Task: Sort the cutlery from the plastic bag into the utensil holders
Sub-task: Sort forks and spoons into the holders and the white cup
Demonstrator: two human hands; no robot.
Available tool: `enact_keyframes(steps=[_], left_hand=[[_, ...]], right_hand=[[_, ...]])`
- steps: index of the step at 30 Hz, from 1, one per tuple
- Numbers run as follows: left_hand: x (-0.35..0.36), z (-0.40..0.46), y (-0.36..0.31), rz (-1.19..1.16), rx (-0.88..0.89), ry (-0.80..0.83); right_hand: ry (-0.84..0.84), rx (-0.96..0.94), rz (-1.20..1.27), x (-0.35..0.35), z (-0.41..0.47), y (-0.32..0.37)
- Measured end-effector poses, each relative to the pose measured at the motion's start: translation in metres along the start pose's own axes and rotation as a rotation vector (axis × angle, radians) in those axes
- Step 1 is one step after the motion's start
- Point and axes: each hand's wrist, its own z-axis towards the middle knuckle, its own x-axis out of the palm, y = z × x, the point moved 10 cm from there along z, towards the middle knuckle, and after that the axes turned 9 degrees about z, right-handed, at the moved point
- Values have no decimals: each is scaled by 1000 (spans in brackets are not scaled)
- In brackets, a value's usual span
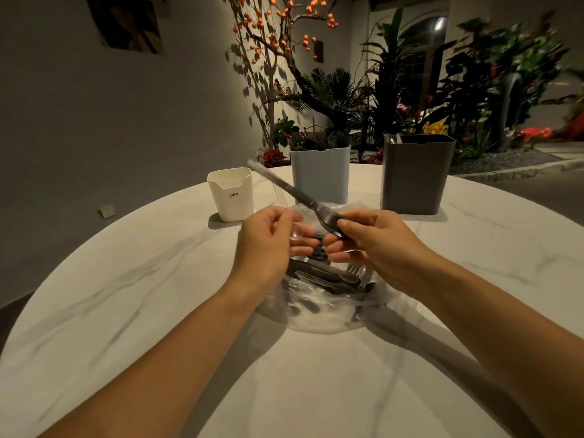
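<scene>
Right hand (376,245) pinched a grey metal fork (297,197) by its head, handle up; left hand (268,245) held the clear plastic bag (319,311) open, probably to free it.

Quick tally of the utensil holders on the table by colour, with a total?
White holder: 1
Light blue holder: 1
Dark grey holder: 1
Total: 3
</scene>
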Motion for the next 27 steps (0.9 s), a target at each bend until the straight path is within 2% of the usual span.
enact_keyframes(steps=[3, 7, 9, 15, 17, 20, 27], left_hand=[[4, -7, -14, 230, 186, 1], [13, -32, -56, 716, 736, -197], [17, -32, -60, 850, 824, -242], [20, -32, -57, 915, 756, -90], [22, -25, -57, 753, 639, 31], [38, -20, -43, 413, 356, 301], [47, -19, -28, 71, 43, 344]], right_hand=[[-74, -74, -6, -7, 0, 8], [-75, -156, -160, -5, -3, 14], [-60, -218, -254, -1, -5, 18], [-16, -330, -279, 3, -7, 29], [9, -331, -240, 5, -7, 29], [55, -323, -169, 9, -7, 28], [10, -296, -140, 6, -3, 28]])
